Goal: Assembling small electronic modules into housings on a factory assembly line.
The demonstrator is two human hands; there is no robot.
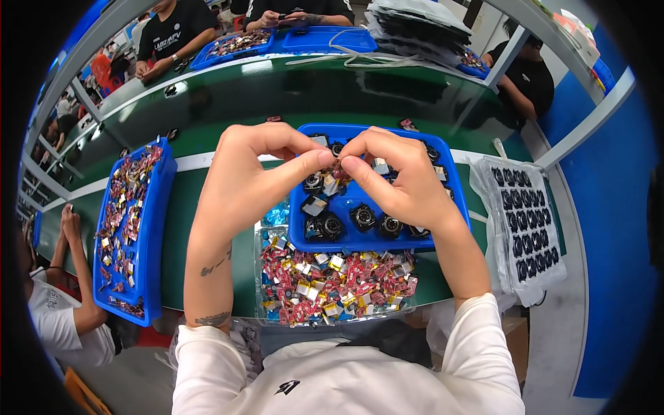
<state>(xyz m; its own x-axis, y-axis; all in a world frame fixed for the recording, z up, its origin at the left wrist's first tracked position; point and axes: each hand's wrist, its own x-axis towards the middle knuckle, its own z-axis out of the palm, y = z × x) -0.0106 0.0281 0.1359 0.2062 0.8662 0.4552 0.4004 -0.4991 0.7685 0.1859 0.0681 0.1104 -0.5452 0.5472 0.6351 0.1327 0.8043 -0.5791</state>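
Observation:
Both my hands meet over the far left part of a blue tray (387, 247). My left hand (266, 166) is closed in a pinch, thumb against index finger. Beside it, my right hand (394, 173) pinches too, the fingertips almost touching the left ones. Between them shows a small red circuit board (337, 170), mostly hidden by the fingers. Black round watch-like cases (362, 217) lie in the tray, several with silvery flat pieces beside them. Nearest my body, a clear plastic tray (260, 304) holds a heap of red circuit boards with white and yellow parts.
A long blue tray (166, 207) of similar boards stands at left. On the right, a white plastic tray (508, 277) holds rows of black cases. Co-workers sit across the green table (277, 90) and at both sides. Stacked black trays (415, 34) and metal posts (588, 128) stand beyond.

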